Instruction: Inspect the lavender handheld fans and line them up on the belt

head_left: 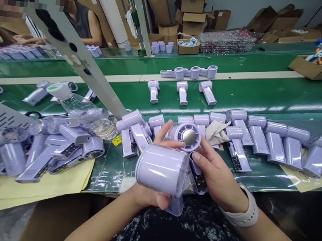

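My left hand is closed round a lilac handheld fan, its wide barrel head lying sideways close to me and its handle pointing down. Just behind it, my right hand grips a second lilac fan, thumb and fingers at its neck. That one shows a spoked round face with a silver disc, and its handle is open on a dark circuit board. The left index finger stretches up beside the second fan's head; I cannot tell whether it touches.
Several lilac fans line the bench to the right, and a heap of them lies left on yellow paper. A clear bottle rests by the slanted metal post. More fans sit on the green belt. Across it, a person sits.
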Demonstrator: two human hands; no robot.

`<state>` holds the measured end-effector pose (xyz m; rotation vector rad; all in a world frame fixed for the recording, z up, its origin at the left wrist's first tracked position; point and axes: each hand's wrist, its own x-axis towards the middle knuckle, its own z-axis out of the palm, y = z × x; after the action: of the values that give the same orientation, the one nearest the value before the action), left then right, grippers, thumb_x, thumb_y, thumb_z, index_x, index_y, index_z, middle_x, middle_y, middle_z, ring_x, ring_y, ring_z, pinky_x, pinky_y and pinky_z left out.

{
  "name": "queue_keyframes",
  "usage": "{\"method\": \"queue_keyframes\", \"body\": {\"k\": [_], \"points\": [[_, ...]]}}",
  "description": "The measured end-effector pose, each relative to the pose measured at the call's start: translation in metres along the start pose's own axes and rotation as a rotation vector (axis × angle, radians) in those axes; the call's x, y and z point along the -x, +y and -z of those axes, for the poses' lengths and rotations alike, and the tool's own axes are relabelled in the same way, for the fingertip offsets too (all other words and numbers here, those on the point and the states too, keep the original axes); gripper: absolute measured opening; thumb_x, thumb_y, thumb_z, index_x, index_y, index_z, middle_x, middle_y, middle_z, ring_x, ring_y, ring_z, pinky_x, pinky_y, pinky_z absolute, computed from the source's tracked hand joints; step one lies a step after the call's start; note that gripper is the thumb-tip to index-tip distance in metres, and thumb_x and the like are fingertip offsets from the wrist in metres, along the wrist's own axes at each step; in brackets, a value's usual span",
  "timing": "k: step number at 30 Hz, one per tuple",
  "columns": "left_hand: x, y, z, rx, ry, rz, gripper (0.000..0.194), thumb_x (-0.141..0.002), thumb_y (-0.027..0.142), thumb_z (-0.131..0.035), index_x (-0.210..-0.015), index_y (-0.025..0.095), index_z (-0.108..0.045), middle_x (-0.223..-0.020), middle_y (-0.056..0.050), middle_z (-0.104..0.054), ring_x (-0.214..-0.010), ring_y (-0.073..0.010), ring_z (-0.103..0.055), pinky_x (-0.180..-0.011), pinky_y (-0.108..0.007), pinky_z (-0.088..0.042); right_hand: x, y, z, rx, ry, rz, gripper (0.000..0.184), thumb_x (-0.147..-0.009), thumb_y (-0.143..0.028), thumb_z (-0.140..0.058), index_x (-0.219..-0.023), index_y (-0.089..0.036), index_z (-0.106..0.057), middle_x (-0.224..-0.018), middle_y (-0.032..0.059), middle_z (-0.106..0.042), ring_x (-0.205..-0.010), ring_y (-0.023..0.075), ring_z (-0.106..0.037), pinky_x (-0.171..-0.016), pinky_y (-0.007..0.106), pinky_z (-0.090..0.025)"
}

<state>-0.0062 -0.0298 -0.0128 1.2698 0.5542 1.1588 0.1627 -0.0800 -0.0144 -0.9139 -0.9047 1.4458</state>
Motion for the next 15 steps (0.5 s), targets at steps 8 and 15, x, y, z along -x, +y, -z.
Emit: {"method": "queue_keyframes", "body": {"k": [8,15], "points": [[-0.020,-0.008,-0.045,-0.167,0.182,0.042,0.107,-0.063,0.089,-0.068,-0.145,0.022,-0.056,-0.140,-0.015,-0.066,-0.139,-0.0422,-0.053,-0.117,-0.050,-0.046,0.002,0.008,-0.005,0.306,-0.021,0.124,0.156,-0.061,-0.059,-0.096,-0.167,-0.026,0.013,-0.172,0.0176,-0.019,-0.158,0.0365,-0.023,-0.126,0.056,-0.026],[-0.021,-0.021,-0.049,0.110,-0.070,0.248,0.081,-0.079,0.079,-0.062,-0.149,0.039,-0.053,-0.162,-0.001,-0.048,-0.156,-0.0378,-0.032,-0.130,-0.053,-0.026,0.017,-0.055,0.095,0.627,0.271,0.110,0.131,-0.068,-0.043,-0.092,-0.166,-0.023,-0.007,-0.149,0.0166,-0.056,-0.132,0.0307,-0.061,-0.109,0.046,-0.051]]}}
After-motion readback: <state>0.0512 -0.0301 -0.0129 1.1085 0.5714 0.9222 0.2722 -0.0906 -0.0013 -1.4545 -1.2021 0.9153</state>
